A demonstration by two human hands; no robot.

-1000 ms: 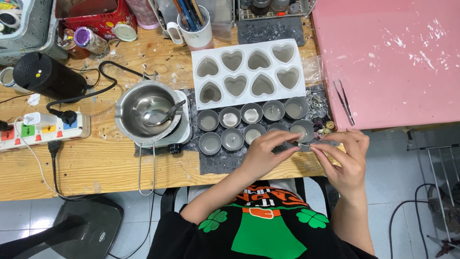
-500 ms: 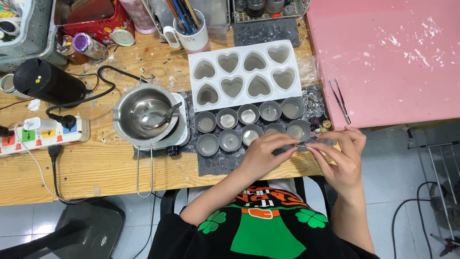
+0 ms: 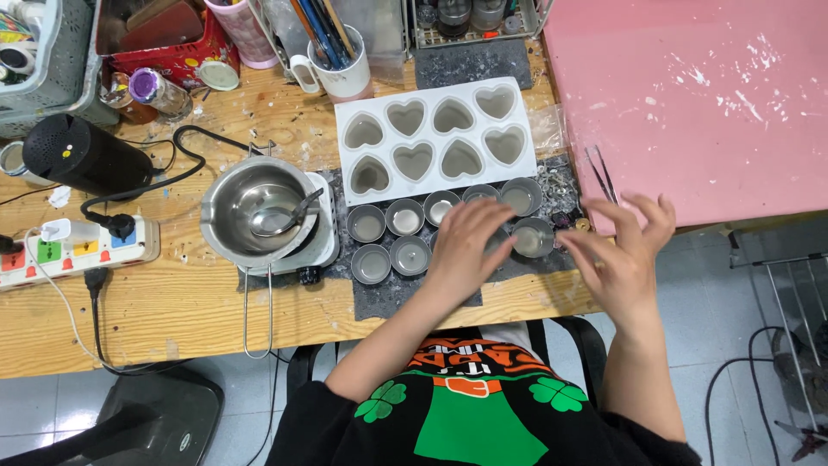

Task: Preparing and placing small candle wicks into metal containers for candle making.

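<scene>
Head view: left hand (image 3: 466, 246) is spread flat over the round tins (image 3: 405, 237) below the heart mould (image 3: 435, 138); right hand (image 3: 623, 255) is held open, grip empty, right of them.

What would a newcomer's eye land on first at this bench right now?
Probably the white heart-shaped mould at the middle of the wooden table, with two rows of small round metal tins just below it. The left hand rests over those tins, the right hand hovers spread beside them, and a big pink board fills the upper right.
</scene>
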